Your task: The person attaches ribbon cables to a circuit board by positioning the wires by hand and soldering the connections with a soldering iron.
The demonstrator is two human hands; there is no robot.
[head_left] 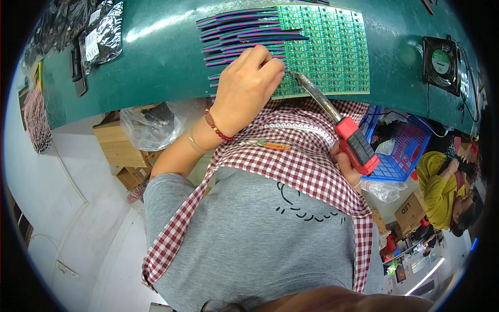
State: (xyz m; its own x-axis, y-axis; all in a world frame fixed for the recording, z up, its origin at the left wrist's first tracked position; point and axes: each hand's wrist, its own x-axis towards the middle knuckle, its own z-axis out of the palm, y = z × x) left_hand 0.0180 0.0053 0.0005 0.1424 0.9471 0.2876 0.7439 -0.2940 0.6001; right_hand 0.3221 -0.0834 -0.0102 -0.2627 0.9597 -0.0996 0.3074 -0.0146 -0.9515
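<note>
A large green circuit board panel [327, 52] lies near the front edge of the green table, its face covered in rows of small repeated circuits. Dark multi-coloured ribbon wires [239, 28] fan out leftward from its left part. My left hand [249, 86] is closed in a pinch over the board's lower left, on the end of a ribbon wire mostly hidden by the fingers. In my right hand [344, 165] is a soldering iron [356, 145] with a red and black handle, gripped from below. Its tip meets the board right beside my left fingertips.
A black fan [442, 65] stands on the table at the right. Black plastic bags [101, 39] and a black-handled knife [77, 70] lie left. Below the table are a blue crate [397, 153] and cardboard boxes [119, 143]. Another person [439, 190] sits at far right.
</note>
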